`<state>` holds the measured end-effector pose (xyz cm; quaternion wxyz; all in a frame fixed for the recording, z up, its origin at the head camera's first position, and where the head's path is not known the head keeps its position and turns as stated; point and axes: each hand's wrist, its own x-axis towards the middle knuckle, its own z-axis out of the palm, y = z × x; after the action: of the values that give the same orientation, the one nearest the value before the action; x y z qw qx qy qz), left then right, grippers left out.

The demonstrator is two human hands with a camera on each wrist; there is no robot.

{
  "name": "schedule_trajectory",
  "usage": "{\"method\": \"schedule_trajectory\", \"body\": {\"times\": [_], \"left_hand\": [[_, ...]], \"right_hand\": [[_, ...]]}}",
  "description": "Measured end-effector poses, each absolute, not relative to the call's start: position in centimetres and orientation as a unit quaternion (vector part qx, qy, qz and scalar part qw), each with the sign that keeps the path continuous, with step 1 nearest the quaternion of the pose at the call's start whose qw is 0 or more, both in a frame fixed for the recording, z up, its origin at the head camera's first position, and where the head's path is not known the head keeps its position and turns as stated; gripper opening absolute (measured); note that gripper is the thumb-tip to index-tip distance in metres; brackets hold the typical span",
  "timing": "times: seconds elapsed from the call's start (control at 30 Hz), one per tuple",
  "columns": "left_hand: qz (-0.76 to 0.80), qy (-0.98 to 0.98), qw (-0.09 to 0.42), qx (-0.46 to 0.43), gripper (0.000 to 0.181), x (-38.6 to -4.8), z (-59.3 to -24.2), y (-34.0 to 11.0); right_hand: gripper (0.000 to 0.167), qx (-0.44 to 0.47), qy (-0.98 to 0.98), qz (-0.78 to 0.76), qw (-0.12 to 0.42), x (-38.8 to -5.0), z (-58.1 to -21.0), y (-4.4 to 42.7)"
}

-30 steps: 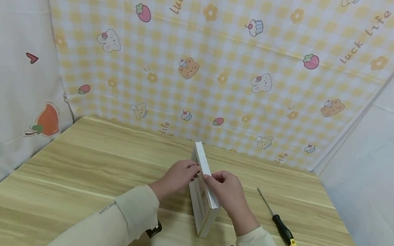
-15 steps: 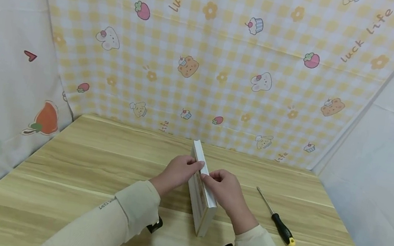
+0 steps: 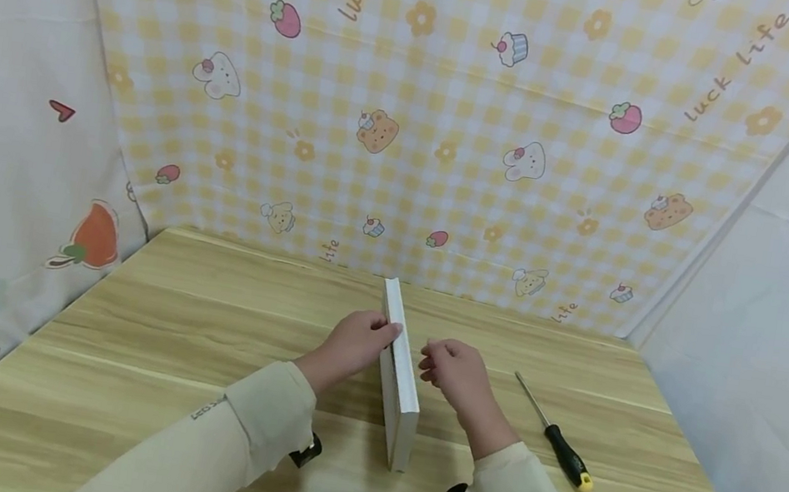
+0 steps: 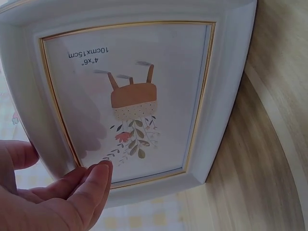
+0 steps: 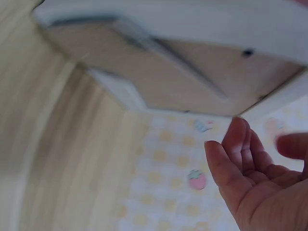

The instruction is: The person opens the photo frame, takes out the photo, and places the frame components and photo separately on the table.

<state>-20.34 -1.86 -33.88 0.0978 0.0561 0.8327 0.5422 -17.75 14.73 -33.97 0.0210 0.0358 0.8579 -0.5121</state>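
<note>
A white picture frame (image 3: 402,356) stands on its edge on the wooden table, its narrow side towards the head camera. My left hand (image 3: 353,343) grips its upper edge, thumb on top and fingers on the front face. In the left wrist view the frame's front (image 4: 226,72) shows a gold inner line and a printed plant picture, upside down. Beside the frame's back, my right hand (image 3: 455,376) is off it with loosely bent fingers. The brown back board (image 5: 192,72), with a slanting strut, faces the right hand (image 5: 264,178) in the right wrist view.
A screwdriver (image 3: 565,457) with a black and yellow handle lies on the table (image 3: 202,320) to the right of my right hand. Behind the table hangs a yellow checked cloth (image 3: 415,98), with white cloths at both sides.
My right hand has let go of the frame and moved slightly right. The frame has shifted a little left and stands more upright. My left thumb has come onto its top edge.
</note>
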Motion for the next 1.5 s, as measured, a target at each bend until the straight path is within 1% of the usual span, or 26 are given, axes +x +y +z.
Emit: {"method": "schedule_trajectory", "body": {"times": [0.13,0.3,0.43,0.53,0.8,0.93,1.17,1.5], "left_hand": [[0.539,0.835,0.101,0.049,0.032,-20.1,-33.8,-1.9],[0.539,0.834,0.103,0.052,0.032,-20.1,-33.9,-2.1],[0.545,0.832,0.098,0.049,0.031,-20.3,-34.2,-2.2],[0.551,0.828,0.091,0.049,0.031,-20.4,-34.3,-2.4],[0.563,0.820,0.090,0.048,0.031,-20.3,-34.7,-3.2],[0.573,0.813,0.089,0.045,0.030,-20.1,-34.7,-3.6],[0.573,0.813,0.095,0.045,0.033,-20.0,-34.8,-4.6],[0.583,0.806,0.096,0.024,0.031,-20.0,-35.1,-5.6]], "right_hand": [[0.025,0.031,0.870,-0.489,0.053,-18.5,-35.9,15.5],[0.019,0.018,0.886,-0.457,0.074,-18.9,-38.1,15.8],[0.018,0.001,0.900,-0.427,0.089,-18.9,-39.1,15.5],[0.018,-0.002,0.903,-0.418,0.100,-18.8,-39.3,15.2],[0.024,0.011,0.876,-0.465,0.125,-18.5,-39.8,14.7],[0.022,0.005,0.882,-0.454,0.123,-18.4,-40.1,14.7],[0.020,0.007,0.877,-0.461,0.137,-18.4,-40.4,14.5],[0.020,0.015,0.892,-0.433,0.131,-18.5,-40.2,14.4]]}}
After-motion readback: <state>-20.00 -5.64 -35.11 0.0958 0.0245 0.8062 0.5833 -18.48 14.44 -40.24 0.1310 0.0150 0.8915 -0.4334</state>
